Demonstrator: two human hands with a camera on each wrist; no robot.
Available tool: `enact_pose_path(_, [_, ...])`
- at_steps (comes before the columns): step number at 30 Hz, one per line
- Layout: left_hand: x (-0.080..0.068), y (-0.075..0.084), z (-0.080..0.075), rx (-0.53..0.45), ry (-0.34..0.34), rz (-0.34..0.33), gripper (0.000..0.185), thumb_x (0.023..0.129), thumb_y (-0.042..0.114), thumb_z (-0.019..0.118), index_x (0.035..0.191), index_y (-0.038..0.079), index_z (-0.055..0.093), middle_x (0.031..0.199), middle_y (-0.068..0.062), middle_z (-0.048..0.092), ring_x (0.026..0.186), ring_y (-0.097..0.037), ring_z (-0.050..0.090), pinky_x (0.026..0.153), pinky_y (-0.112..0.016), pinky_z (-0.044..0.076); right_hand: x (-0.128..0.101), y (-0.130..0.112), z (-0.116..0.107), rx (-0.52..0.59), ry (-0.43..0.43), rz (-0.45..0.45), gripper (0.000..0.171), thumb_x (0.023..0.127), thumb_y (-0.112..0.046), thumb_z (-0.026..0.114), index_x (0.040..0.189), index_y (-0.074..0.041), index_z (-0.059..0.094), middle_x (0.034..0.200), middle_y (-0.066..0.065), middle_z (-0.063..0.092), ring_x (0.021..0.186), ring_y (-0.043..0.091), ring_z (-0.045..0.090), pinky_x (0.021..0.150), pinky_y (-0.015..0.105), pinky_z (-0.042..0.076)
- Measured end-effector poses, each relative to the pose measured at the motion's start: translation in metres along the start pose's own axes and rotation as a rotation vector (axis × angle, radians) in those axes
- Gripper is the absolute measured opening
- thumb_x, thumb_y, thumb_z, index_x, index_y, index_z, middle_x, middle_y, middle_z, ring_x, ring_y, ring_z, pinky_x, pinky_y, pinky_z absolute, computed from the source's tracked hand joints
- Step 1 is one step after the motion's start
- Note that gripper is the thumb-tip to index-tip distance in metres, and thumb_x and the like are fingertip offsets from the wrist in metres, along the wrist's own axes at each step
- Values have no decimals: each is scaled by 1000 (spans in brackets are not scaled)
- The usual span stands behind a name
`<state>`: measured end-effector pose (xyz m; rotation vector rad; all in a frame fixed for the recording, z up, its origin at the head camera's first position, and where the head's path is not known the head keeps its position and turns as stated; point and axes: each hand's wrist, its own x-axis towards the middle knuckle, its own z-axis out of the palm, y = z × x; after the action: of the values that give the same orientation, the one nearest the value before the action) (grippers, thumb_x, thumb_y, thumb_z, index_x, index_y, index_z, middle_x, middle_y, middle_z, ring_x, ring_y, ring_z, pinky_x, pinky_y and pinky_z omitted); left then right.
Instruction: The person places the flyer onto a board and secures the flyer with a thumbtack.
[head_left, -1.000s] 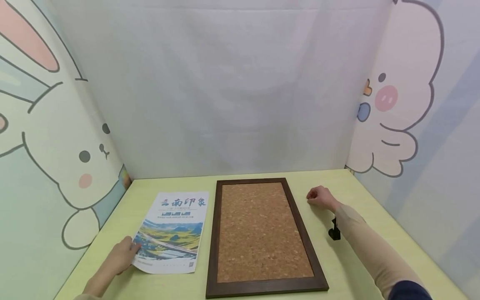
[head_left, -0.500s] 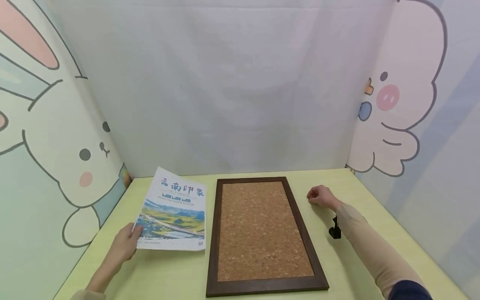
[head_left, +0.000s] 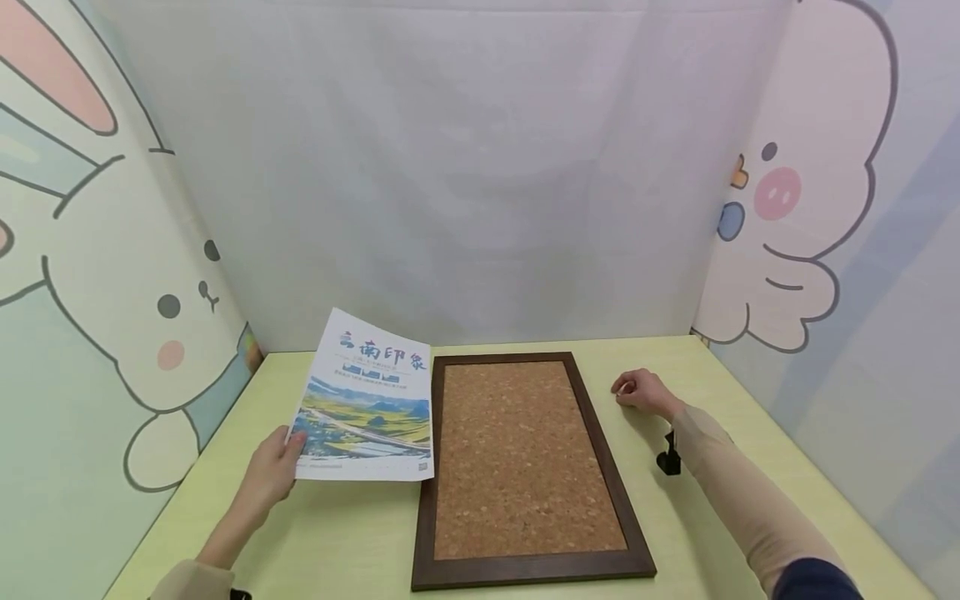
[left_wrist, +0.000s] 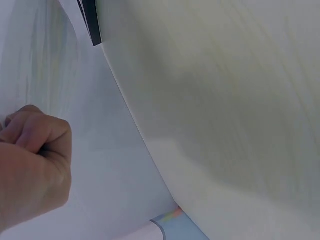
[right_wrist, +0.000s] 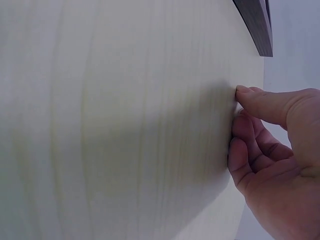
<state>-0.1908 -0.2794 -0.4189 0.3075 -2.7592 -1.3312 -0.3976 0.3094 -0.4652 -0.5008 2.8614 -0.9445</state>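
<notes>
Operator: Grip status, left hand [head_left: 272,472]?

Inspector: Fingers curled on the lower left corner of the poster [head_left: 369,398]. Sheet is raised off the table [head_left: 352,542], tilted up, its right edge over the left frame rail of the cork board [head_left: 525,462].

Operator: Right hand [head_left: 637,390]?

Inspector: Loosely curled, fingertips [right_wrist: 245,92] resting on the table just right of the cork board's far end. Whether anything is pinched cannot be determined.
</notes>
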Motion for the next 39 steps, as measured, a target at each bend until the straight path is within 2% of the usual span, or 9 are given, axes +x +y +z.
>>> enact_pose_path(10, [1, 25, 29, -72, -7, 36, 36, 106, 23, 33, 123, -6, 46, 72, -7, 58, 43, -8, 39, 39, -22, 32, 0, 0, 0, 13, -4, 2, 14, 84, -1, 67, 97, 4, 69, 77, 6, 62, 68, 13, 49, 60, 26, 40])
enact_pose_path(24, [-1, 52, 70, -165, -7, 107, 28, 105, 19, 38, 115, -4, 52, 71, -8, 59, 43, -9, 39, 38, -22, 31, -2, 0, -1, 19, -10, 15, 14, 84, -2, 68, 97, 3, 69, 76, 7, 61, 68, 13, 48, 61, 25, 39])
enact_pose_path(39, [-14, 69, 112, -241, -69, 133, 28, 104, 15, 38, 117, -5, 52, 73, -9, 62, 40, -10, 36, 36, -20, 28, -2, 1, 0, 36, -12, 28, 13, 84, -1, 68, 96, 4, 69, 78, 8, 62, 68, 12, 49, 61, 25, 41])
